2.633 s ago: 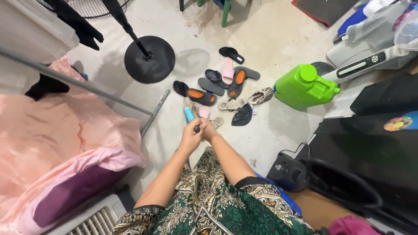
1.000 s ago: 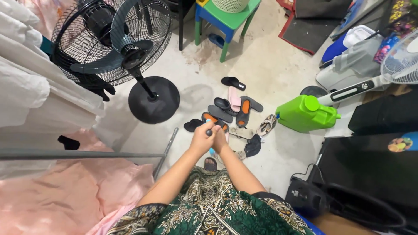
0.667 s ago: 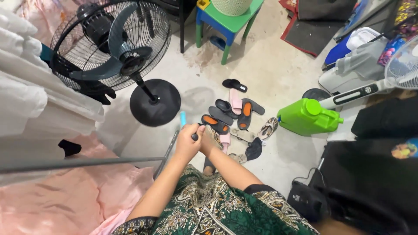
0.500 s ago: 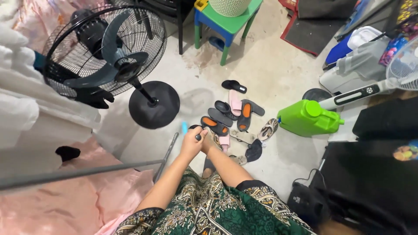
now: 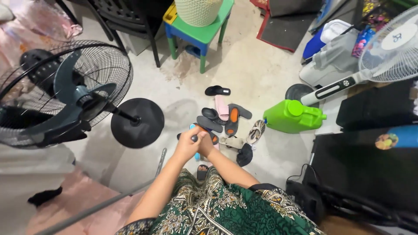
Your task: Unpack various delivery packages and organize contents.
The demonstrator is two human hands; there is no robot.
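Nearest: green patterned garment (image 5: 217, 209) over the lap, both forearms running forward from it. Left hand (image 5: 188, 144) and right hand (image 5: 205, 146) meet in front, pressed against each other, fingers curled tight around a small dark-tipped object (image 5: 194, 138); a blue end (image 5: 192, 126) shows just above the knuckles, so the object sits between the two hands, over the floor. What exactly it is: too small to tell. Directly beyond: a scatter of sandals (image 5: 222, 119) on the concrete. Left of that, the round black base (image 5: 137, 123) of a standing fan (image 5: 56, 93); right, a green jug (image 5: 291, 116). Farther: green stool (image 5: 198, 32). Risk, as judged: if the grip slackens, the object would drop among the sandals; the fan cage stands near the left elbow, so a wide swing could strike it.
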